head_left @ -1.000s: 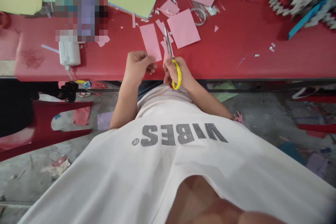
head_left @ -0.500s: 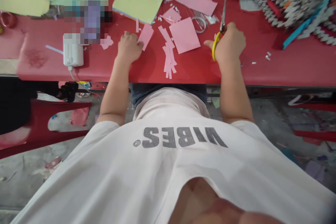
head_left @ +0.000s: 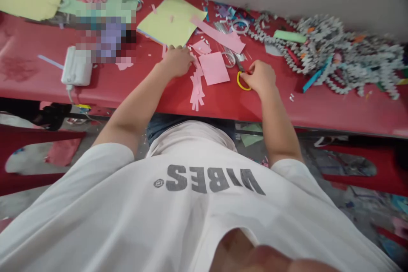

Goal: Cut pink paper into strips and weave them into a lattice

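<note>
My right hand (head_left: 262, 77) has its thumb and fingers on the yellow handle of a pair of scissors (head_left: 244, 85). The scissors lie low at the table surface, blades pointing away to the upper left. My left hand (head_left: 178, 61) rests palm down with bent fingers at the upper end of a bunch of narrow pink paper strips (head_left: 196, 91). Its fingertips are partly hidden, so what lies under them does not show. Between the hands lies a pink paper square (head_left: 214, 69). Beyond it are a smaller pink piece (head_left: 202, 47) and a long pink strip (head_left: 219, 36).
Yellow sheets (head_left: 172, 19) lie behind my left hand. A white power bank (head_left: 76, 67) with a cable sits left, beside a blurred purple object (head_left: 111, 38). Grey folded-paper chains (head_left: 344, 55) pile up right. Tape rolls (head_left: 240, 26) lie at the back of the red table (head_left: 334, 112).
My left hand has moved right to the strips, and the small pink rectangle it held is no longer visible. My right hand has brought the scissors left and lower, beside the pink square. The view has shifted.
</note>
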Available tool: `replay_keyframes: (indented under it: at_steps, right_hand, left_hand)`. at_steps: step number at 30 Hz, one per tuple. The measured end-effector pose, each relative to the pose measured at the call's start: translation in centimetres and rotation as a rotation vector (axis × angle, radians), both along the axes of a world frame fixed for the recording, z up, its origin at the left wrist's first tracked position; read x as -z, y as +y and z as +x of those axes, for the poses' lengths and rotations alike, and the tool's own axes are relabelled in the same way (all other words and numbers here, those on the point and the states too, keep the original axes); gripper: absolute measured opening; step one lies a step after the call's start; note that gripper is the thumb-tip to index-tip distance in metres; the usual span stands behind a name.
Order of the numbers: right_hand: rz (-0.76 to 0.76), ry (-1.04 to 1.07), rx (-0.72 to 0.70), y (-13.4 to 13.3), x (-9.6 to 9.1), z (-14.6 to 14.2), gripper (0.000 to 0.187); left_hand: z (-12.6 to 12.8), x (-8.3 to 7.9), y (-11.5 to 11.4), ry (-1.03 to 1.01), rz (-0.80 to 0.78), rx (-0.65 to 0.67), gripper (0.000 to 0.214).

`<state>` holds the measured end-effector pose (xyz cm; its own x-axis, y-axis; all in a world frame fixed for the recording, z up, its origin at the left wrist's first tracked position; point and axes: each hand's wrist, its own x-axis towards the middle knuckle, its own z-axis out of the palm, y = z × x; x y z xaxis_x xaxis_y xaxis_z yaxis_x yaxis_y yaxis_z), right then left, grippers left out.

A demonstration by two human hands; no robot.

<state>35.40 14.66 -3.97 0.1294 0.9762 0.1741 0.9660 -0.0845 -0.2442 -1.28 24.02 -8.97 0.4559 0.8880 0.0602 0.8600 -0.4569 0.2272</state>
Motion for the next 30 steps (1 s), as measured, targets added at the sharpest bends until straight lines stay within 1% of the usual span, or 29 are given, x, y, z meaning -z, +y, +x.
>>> replay_keyframes:
  at_steps: [1, 3, 6, 8, 9, 11, 12, 13, 14, 15, 16, 17, 18, 20, 21, 22, 24, 27, 30]
  right_hand:
    - [0.042, 0.019, -0.031, -0.3, -0.5, -0.7, 0.028]
    - [0.098, 0.099, -0.162, -0.9, -1.4, -2.8, 0.023]
    - [0.023, 0.243, -0.508, -0.7, -2.2, -6.8, 0.023]
    - [-0.067, 0.277, -0.730, 0.2, -1.8, -9.2, 0.023]
    - [-0.078, 0.294, -0.797, 0.7, -1.4, -10.2, 0.022]
    - [0.006, 0.347, -0.840, 1.8, 0.1, -11.6, 0.022]
    - [0.054, 0.366, -0.855, 2.2, 0.9, -12.0, 0.025]
    - [0.083, 0.376, -0.856, 2.5, 1.8, -12.2, 0.030]
    - [0.086, 0.369, -0.863, 2.7, 2.6, -12.3, 0.035]
    - [0.071, 0.349, -0.875, 2.8, 3.2, -12.3, 0.040]
    - [0.050, 0.321, -0.886, 2.8, 3.8, -12.3, 0.043]
    - [0.027, 0.290, -0.897, 2.7, 4.2, -12.3, 0.046]
    - [0.013, 0.262, -0.901, 2.6, 4.4, -12.3, 0.047]
    - [0.007, 0.219, -0.896, 2.2, 4.6, -12.5, 0.048]
    - [0.006, 0.204, -0.895, 2.0, 4.5, -12.7, 0.046]
    - [0.003, 0.192, -0.897, 1.7, 4.4, -12.8, 0.045]
    - [-0.008, 0.173, -0.899, 1.2, 4.0, -13.1, 0.042]
    - [-0.006, 0.148, -0.889, 0.5, 3.7, -13.3, 0.042]
    - [0.036, 0.116, -0.860, 0.3, 3.7, -13.2, 0.047]
  left_hand:
    - [-0.1, 0.4, -0.2, -0.015, 0.016, -0.032, 0.031]
    - [-0.5, 1.0, -0.7, -0.049, 0.067, -0.118, 0.039]
    - [-0.9, 0.9, -1.2, -0.063, 0.175, -0.227, 0.054]
    - [-1.0, 0.4, -1.4, -0.067, 0.229, -0.253, 0.059]
    - [-1.1, 0.1, -1.6, -0.090, 0.241, -0.259, 0.060]
    - [-1.3, -0.5, -2.9, -0.200, 0.227, -0.232, 0.058]
    - [-1.4, -0.7, -4.1, -0.286, 0.207, -0.206, 0.054]
    - [-1.5, -0.8, -5.7, -0.367, 0.171, -0.134, 0.053]
    - [-1.5, -0.9, -7.6, -0.383, 0.158, -0.065, 0.056]
    - [-1.5, -0.9, -9.7, -0.380, 0.139, 0.014, 0.065]
    - [-1.3, -1.0, -12.0, -0.349, 0.098, 0.098, 0.079]
    - [-0.9, -1.1, -14.1, -0.298, 0.069, 0.135, 0.092]
    - [-0.5, -1.2, -16.1, -0.246, 0.065, 0.152, 0.101]
    - [0.5, -1.3, -19.0, -0.167, 0.073, 0.170, 0.105]
    - [1.0, -1.4, -19.8, -0.144, 0.064, 0.189, 0.103]
    - [1.4, -1.4, -20.2, -0.130, 0.057, 0.198, 0.099]
    - [1.9, -1.4, -20.0, -0.133, 0.039, 0.199, 0.087]
    - [1.2, -1.4, -18.1, -0.186, 0.021, 0.194, 0.068]
    - [-0.8, -1.3, -15.4, -0.242, 0.000, 0.242, 0.054]
